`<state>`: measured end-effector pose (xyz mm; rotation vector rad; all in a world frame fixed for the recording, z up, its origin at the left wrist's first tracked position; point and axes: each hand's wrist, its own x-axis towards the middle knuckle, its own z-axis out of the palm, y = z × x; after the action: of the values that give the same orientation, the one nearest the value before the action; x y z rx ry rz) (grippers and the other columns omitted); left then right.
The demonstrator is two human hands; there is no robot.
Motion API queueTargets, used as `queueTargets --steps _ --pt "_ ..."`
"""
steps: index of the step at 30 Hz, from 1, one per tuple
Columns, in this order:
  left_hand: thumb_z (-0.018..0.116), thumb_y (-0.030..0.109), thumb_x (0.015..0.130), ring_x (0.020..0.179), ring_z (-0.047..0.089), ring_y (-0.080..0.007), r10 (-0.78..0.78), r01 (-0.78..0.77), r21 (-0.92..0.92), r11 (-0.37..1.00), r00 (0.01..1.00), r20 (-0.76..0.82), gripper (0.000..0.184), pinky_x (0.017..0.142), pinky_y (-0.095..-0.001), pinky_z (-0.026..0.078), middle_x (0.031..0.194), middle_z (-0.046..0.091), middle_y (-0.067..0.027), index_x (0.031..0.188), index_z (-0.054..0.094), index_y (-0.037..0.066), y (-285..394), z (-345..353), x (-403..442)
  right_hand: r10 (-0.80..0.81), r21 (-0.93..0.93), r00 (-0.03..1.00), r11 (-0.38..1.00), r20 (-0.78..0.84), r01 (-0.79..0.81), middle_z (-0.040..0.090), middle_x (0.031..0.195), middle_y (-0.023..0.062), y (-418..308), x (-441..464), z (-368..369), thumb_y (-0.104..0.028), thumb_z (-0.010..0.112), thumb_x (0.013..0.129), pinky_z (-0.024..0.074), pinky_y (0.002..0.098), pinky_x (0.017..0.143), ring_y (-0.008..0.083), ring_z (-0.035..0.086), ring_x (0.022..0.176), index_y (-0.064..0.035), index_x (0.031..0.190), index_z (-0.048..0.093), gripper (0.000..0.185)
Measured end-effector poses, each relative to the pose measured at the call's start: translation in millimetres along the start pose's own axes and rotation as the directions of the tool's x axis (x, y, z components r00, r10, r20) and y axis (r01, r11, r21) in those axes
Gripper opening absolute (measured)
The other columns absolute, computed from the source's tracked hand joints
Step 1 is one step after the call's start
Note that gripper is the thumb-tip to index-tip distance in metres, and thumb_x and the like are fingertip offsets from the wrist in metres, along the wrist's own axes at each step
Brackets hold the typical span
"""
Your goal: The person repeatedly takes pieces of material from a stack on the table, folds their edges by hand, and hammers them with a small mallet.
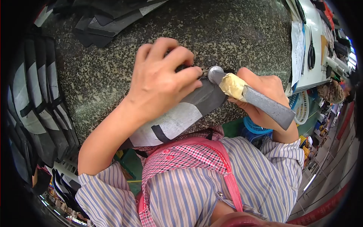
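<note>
A flat black and grey leather-like piece (181,116) with a short black strip on it lies at the near edge of the speckled stone slab (242,38). My left hand (160,77) rests over its far edge, fingers bent and thumb close to the index finger, gripping that edge; the fingertips are partly hidden. In my right hand (264,89) is a hammer (268,106), its head wrapped in yellowish tape at the middle. The hammer's round face (216,73) is at the piece's far right corner, just right of my left fingertips. Contact cannot be made out.
Similar black and grey pieces (36,98) hang or lie overlapped at the left. More dark pieces (104,26) lie at the far left of the slab. On the right, a white table (317,45) holds papers and black scissors (311,55). A blue basket (257,125) stands below.
</note>
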<state>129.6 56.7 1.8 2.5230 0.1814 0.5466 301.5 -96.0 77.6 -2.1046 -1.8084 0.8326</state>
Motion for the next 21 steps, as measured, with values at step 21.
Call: queueTargets --steps 21 --pt "0.074 0.006 0.063 0.085 0.056 -0.0257 -0.068 0.068 0.054 0.996 0.998 0.002 0.034 0.068 -0.038 0.048 0.089 0.059 -0.0041 0.096 0.068 0.009 26.4 -1.0 -20.8 -0.024 -0.009 0.988 1.0 -0.154 0.023 0.057 0.069 0.0099 -2.4 -5.1 18.2 -0.018 0.075 0.076 0.045 0.0348 0.05 0.0285 0.063 0.059 -0.0052 0.088 0.057 0.025"
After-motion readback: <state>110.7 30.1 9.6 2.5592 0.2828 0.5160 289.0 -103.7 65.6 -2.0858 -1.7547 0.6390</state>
